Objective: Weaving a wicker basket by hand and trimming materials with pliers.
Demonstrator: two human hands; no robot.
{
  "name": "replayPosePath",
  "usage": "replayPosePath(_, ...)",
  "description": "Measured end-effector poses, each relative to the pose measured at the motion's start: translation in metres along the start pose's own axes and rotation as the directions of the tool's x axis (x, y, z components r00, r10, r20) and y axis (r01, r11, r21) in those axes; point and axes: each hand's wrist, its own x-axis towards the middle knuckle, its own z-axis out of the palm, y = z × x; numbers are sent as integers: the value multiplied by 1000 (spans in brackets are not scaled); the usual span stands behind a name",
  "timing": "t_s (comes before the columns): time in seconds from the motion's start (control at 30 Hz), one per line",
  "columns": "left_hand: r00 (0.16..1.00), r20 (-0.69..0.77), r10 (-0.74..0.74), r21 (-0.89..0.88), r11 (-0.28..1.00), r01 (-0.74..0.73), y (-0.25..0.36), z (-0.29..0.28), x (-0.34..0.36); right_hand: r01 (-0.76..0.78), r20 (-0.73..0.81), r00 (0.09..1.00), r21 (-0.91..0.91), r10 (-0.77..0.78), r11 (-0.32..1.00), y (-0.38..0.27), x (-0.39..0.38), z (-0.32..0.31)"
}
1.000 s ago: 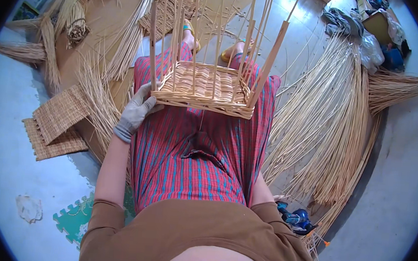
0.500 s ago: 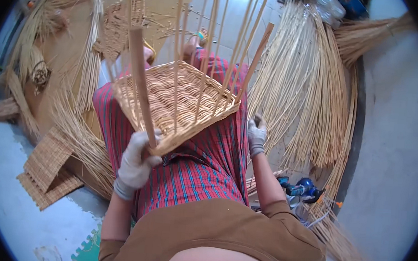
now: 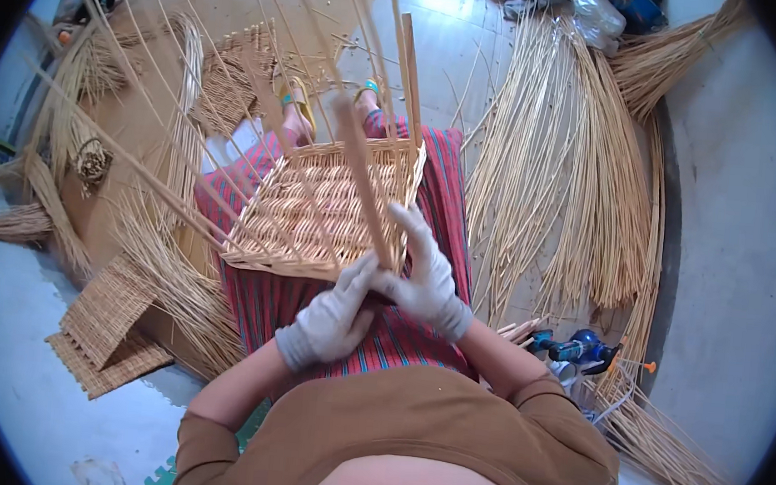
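Note:
A partly woven wicker basket (image 3: pixel 309 204) rests on my lap, with a flat woven base, a low rim and long thin upright stakes. Thick wooden posts rise at its corners; the nearest post (image 3: pixel 364 181) is blurred. At the foot of this post, my gloved left hand (image 3: pixel 327 320) grips the near corner of the basket. Across from it, my gloved right hand (image 3: pixel 426 277) holds the same corner, thumb by the post and fingers along the right side. Part of the corner is hidden behind the gloves.
Long loose rattan strands (image 3: pixel 584 185) spread over the floor at right, with a blue power tool (image 3: pixel 580 347) near my right elbow. Woven mats (image 3: pixel 113 321) lie at left beside more strands (image 3: pixel 170 285). Another woven panel (image 3: pixel 232 80) lies ahead. A person (image 3: pixel 72 1) is at the far left.
The basket has turned on my lap, its near corner swinging to the right. My left hand moved right with it, and my right hand came in from the side onto the corner.

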Motion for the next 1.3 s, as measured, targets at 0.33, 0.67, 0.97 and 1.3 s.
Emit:
replayPosePath(0.33,677,-735,-39,-113,991,-65,-32,-9,-6,-270,-133,934,346,332,898,103,31,5)
replayPosePath(0.67,515,-743,-428,-390,902,187,-116,-38,-41,-183,-187,951,304,247,935,104,29,12)
replayPosePath(0.97,566,-615,-548,-558,810,177,-114,-38,-42,-190,-184,944,369,272,910,106,28,9)
replayPosePath(1.3,601,-614,-511,-533,831,163,-115,-37,-41,-182,-242,936,283,254,942,112,22,8)
